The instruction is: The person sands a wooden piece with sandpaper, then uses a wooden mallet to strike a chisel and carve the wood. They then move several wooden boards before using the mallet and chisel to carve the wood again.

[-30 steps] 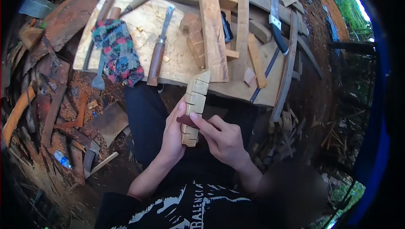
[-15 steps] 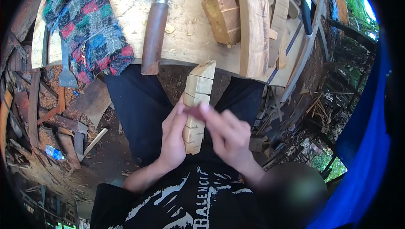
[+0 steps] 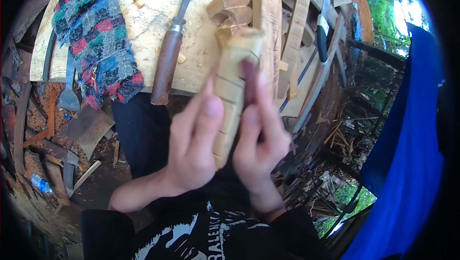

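My left hand point(image 3: 194, 138) is closed around the lower left side of a pale wooden block point(image 3: 232, 85), its thumb lying along the face. Dark saw-cut lines run across the block, and its top end is blurred. On the block's right side, my right hand point(image 3: 261, 138) pinches a dark reddish-brown strip point(image 3: 249, 82) that looks like sandpaper. The strip presses against the block's upper right edge. Beyond the block, a notched wooden piece point(image 3: 229, 7) lies on the workbench point(image 3: 143, 20), partly hidden behind it.
A chisel point(image 3: 167, 63) with a brown wooden handle rests on the bench beside a checkered cloth point(image 3: 103, 44). To the right lie long wooden pieces point(image 3: 266, 16) and a black-handled knife or saw point(image 3: 322, 39). Wood scraps and a plastic bottle point(image 3: 41, 183) litter the ground at left.
The block has risen toward the bench and now tilts to the right. My right hand with the reddish-brown strip has shifted from across the block's face to its right edge. The view has turned slightly.
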